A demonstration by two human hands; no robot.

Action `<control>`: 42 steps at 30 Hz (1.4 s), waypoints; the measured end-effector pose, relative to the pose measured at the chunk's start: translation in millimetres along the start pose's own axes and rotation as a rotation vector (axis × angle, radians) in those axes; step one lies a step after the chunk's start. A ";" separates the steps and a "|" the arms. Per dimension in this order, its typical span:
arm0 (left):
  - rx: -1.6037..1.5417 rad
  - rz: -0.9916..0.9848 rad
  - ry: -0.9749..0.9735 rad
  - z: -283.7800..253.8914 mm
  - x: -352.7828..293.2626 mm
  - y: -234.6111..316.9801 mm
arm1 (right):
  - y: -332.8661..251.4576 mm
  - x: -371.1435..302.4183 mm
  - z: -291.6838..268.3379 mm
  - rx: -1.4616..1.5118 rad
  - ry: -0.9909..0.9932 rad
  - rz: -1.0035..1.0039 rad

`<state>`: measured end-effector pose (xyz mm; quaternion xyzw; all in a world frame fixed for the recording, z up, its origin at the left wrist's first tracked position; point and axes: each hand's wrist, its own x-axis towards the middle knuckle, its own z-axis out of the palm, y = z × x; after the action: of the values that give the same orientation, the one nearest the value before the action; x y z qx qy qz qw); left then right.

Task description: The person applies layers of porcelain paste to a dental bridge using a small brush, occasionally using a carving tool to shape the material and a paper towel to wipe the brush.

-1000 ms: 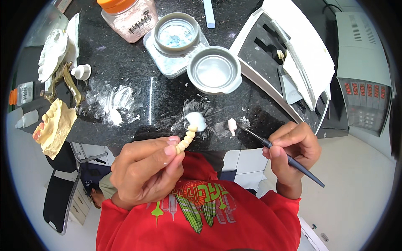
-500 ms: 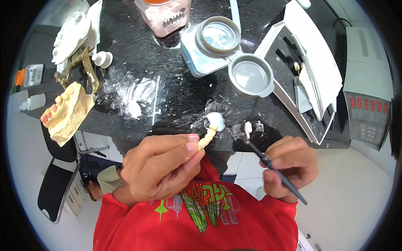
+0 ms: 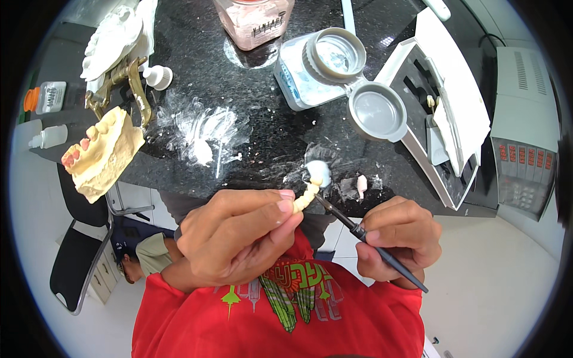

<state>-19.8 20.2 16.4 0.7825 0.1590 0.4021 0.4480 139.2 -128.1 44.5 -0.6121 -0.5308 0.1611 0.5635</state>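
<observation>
Pinched between the fingers of my left hand (image 3: pixel 242 235) is one end of a cream-coloured dental bridge (image 3: pixel 307 197), a curved row of several teeth. My right hand (image 3: pixel 399 238) grips a dark, slim brush (image 3: pixel 382 252) like a pen. The brush tip meets or nearly meets the bridge's right side; whether they touch I cannot tell. Just beyond the bridge lies a mound of whitish-blue paste (image 3: pixel 319 172) on the black countertop (image 3: pixel 262 149). A small lump of pink paste (image 3: pixel 362 185) sits to its right.
A jaw model (image 3: pixel 104 156) on a brass articulator (image 3: pixel 126 89) stands at left, near white powder (image 3: pixel 206 131). Farther back are a jar of pink powder (image 3: pixel 253 22) and an open jar (image 3: pixel 319 71) with its grey lid (image 3: pixel 377 110). An open white case (image 3: pixel 418 158) lies right.
The brush has moved left from the pink lump to the bridge. My left hand still holds the bridge. The view has shifted slightly.
</observation>
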 end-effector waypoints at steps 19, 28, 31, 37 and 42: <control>-0.002 0.038 -0.009 -0.3 -0.9 -1.3 | -1.1 0.2 0.2 0.017 -0.013 0.019; 0.006 0.093 -0.021 0.5 -0.5 -3.3 | -2.3 2.4 0.2 -0.015 -0.018 0.021; 0.005 0.098 -0.019 -0.1 -0.5 -3.6 | -1.2 1.3 -0.7 0.005 -0.014 0.022; 0.014 0.106 -0.018 -3.0 -1.3 -5.4 | -1.9 1.7 1.8 -0.003 -0.019 0.024; 0.010 0.096 -0.033 -0.7 0.3 -1.6 | -2.8 -1.7 -2.1 0.039 0.016 -0.004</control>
<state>-20.0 21.7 15.4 0.7980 0.1158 0.4095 0.4268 138.9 -131.2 46.9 -0.6012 -0.5242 0.1654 0.5800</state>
